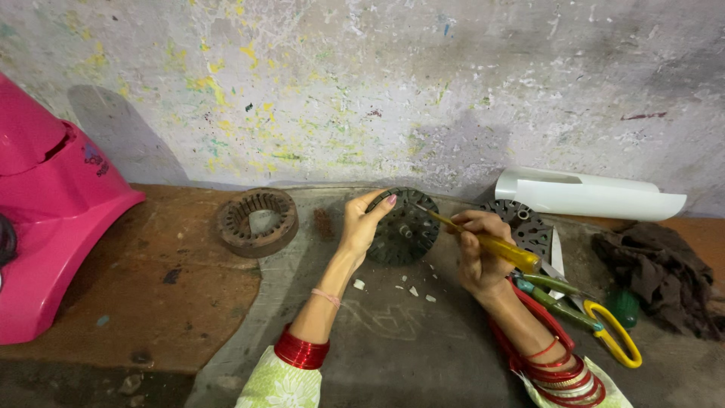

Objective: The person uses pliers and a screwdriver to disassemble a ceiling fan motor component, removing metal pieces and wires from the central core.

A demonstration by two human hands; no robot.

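Pinching dark round stator (404, 230) — left hand (362, 223), right hand (476, 253) fisted on yellow screwdriver (491, 243)

Ring (257, 221) left of disc (405, 227), second disc (521, 224) right, tube (589, 195) behind, scissors (608, 326) perhaps nearest.

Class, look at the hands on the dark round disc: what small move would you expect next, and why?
Probably pushing the screwdriver tip along the disc rim. The right hand aims it there, the left hand steadies the disc upright, and white chips lie below.
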